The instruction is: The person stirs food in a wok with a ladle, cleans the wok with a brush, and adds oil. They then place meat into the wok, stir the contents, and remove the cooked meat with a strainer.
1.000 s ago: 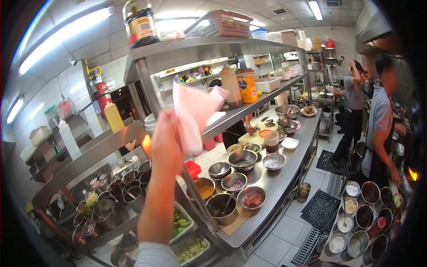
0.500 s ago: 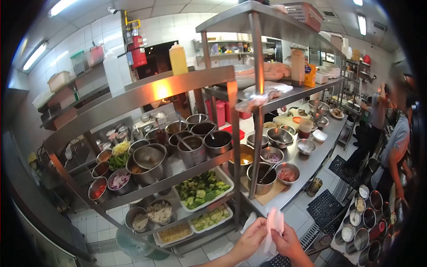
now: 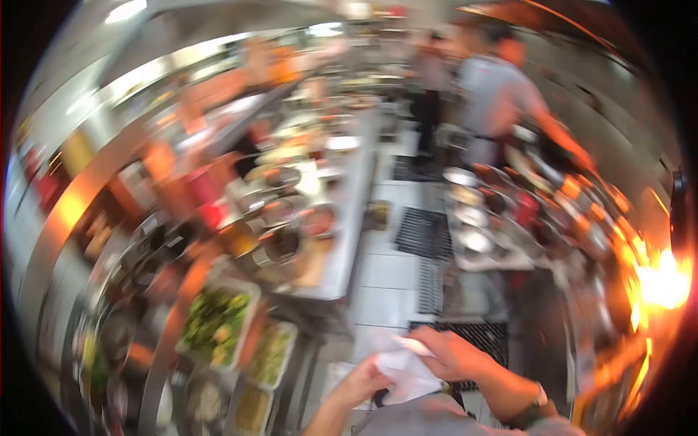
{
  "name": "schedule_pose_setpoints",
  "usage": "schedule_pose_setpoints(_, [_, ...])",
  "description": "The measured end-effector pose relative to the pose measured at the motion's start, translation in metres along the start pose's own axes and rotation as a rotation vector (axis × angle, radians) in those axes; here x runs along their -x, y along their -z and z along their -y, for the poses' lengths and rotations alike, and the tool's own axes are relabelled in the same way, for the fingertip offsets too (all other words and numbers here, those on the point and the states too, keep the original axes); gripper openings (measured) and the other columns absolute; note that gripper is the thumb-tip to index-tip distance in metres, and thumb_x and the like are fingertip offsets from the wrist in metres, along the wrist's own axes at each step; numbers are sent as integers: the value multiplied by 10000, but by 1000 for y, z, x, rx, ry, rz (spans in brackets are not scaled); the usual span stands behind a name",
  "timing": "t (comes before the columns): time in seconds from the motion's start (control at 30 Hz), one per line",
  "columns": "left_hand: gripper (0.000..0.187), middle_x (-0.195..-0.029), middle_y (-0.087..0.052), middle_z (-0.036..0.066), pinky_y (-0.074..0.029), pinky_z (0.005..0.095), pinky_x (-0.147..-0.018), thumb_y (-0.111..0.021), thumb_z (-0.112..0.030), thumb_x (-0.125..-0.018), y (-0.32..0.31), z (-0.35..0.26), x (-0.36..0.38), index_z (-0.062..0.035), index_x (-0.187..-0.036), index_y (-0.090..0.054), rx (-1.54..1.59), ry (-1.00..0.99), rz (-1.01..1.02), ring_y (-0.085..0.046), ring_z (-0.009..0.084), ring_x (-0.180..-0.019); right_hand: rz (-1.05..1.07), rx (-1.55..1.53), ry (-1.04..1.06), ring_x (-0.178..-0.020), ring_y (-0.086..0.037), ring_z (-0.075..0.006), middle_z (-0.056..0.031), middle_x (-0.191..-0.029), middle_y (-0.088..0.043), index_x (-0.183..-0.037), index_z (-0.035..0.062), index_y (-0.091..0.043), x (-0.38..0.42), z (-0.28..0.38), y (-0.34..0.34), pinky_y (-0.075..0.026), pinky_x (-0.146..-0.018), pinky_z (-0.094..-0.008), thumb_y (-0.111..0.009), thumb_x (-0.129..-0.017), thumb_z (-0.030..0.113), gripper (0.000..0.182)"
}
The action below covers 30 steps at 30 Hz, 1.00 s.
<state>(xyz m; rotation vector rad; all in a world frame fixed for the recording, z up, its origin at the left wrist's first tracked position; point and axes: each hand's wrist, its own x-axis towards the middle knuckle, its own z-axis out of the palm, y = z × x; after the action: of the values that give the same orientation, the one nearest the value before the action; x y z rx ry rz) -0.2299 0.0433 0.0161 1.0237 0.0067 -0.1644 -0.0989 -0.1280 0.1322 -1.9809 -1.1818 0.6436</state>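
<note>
At the bottom centre, my left hand [image 3: 358,384] has its fingers closed on the left edge of a thin white sheet [image 3: 404,376], which looks like paper or cloth. My right hand [image 3: 452,354] is at the sheet's upper right, its fingers bent over a pale strip of it. The sheet hangs between both hands over the tiled floor and in front of my grey clothing. The view is smeared by motion, so the fingertips are not sharp.
Bright flames [image 3: 662,280] rise at the far right. A co-worker [image 3: 494,91] reaches over the cooking line, with another person [image 3: 429,69] behind. A steel counter [image 3: 342,254] with bowls runs on the left, near a tray of green vegetables [image 3: 217,327]. Black mats [image 3: 423,232] lie in the aisle.
The view has swung right, bringing the flames and co-workers further in. The pinkish folded item between my hands now shows as a spread white sheet, and my right hand is higher over it.
</note>
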Motion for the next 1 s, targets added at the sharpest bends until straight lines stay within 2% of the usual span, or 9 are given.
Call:
schedule_pose_setpoints(0.1, [446,-1184,-561,52,-447,344,-920,-667,-132,-840,-42,-19,-13,-35,-1241,-498,-163,124,207,-531,152,-1092,-252,56,338,-931,-629,-281,-65,-1239,-555,-1074,107,-601,41,-18,8,-528,-732,-381,-539,-736,-10,363])
schedule_pose_setpoints(0.2, [333,-1062,-599,79,-470,313,-829,-633,-103,-841,-81,-8,-35,6,-1144,-549,-558,128,-6,-568,146,-963,-435,169,343,-891,-607,-262,-108,-1088,-572,-942,86,-648,83,-16,13,-517,-709,-340,-594,-711,7,250])
schedule_pose_setpoints(0.27, [328,-1038,-612,108,-498,327,-797,-619,-97,-837,-90,14,-54,16,-1137,-551,-348,120,3,-598,181,-935,-487,257,264,-885,-595,-266,-117,-1085,-558,-984,86,-644,119,-24,9,-507,-735,-336,-625,-729,51,258])
schedule_pose_setpoints(0.33, [311,-1025,-624,129,-531,333,-744,-599,-69,-833,-121,27,-78,16,-1129,-556,302,357,48,-629,223,-888,-545,336,154,-879,-584,-270,-125,-1083,-544,-1027,85,-640,172,-33,3,-497,-762,-331,-657,-747,95,280])
schedule_pose_setpoints(0.4, [293,-1013,-632,146,-552,333,-711,-571,-39,-839,-165,24,-90,17,-1126,-555,354,490,111,-649,247,-837,-593,258,186,-908,-577,-273,-126,-1154,-514,-1147,74,-598,211,-36,-3,-475,-815,-336,-700,-778,221,409])
schedule_pose_setpoints(0.53, [304,-1134,-594,115,-492,333,-873,-464,-52,-924,-225,60,-86,7,-1221,-495,-111,389,320,-600,181,-999,-926,41,-114,-884,-597,-256,-114,-1195,-496,-1240,68,-544,285,-38,-23,-518,-741,-348,-738,-759,283,561])
schedule_pose_setpoints(0.7, [526,-1296,-455,132,-376,340,-997,-528,-60,-900,-282,83,-55,38,-1381,-339,-238,297,718,-444,213,-1216,-1248,-17,-247,-853,-628,-223,-72,-1025,-606,-1163,62,-588,335,-49,-56,-520,-715,-315,-636,-788,12,381])
schedule_pose_setpoints(0.87, [561,-1306,-409,148,-410,347,-954,-609,-164,-878,-275,96,-48,57,-1345,-391,-463,157,917,-464,236,-1177,-1206,-357,-353,-857,-619,-151,-70,-934,-632,-1067,36,-599,373,-52,-64,-485,-752,-276,-623,-796,5,274])
schedule_pose_setpoints(1.0, [519,-1263,-453,151,-449,337,-896,-608,-309,-878,-266,75,-66,46,-1240,-496,-333,-2,728,-538,240,-1071,-1235,-686,35,-927,-585,-143,-57,-981,-614,-1004,10,-585,397,-27,-33,-474,-786,-281,-640,-835,33,179])
